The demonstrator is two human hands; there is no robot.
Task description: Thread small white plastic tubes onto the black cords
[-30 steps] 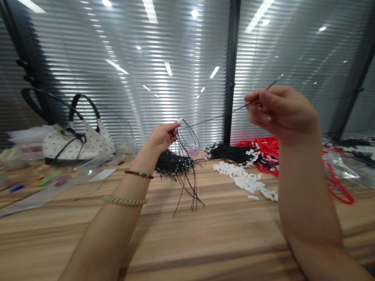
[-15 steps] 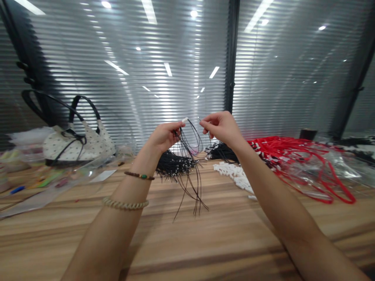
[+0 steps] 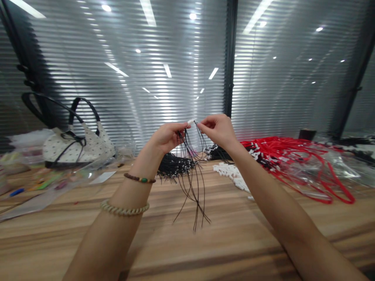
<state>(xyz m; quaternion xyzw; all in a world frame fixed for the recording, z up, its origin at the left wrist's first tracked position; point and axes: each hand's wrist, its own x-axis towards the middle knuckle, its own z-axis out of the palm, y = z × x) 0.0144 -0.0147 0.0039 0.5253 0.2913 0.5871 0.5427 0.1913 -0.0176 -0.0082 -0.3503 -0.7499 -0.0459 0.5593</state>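
Left hand [image 3: 172, 136] grips a small white tubular piece [image 3: 191, 122] between thumb and finger, and thin black cords [image 3: 198, 203] hang below it. Right hand [image 3: 216, 128], just beside this white piece, pinches one of these cords. Behind the piece, on the brown wood-grain table [image 3: 164, 253], lies a black cord bundle [image 3: 175, 166]; right of the piece, a heap of small white tubes [image 3: 231, 174].

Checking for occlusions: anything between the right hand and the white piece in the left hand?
Nothing solid visible. The right hand is close beside the free end of the white piece; the left hand pinches the other. Only thin black cords hang around that spot; whether fingertips touch the piece is too small to tell.
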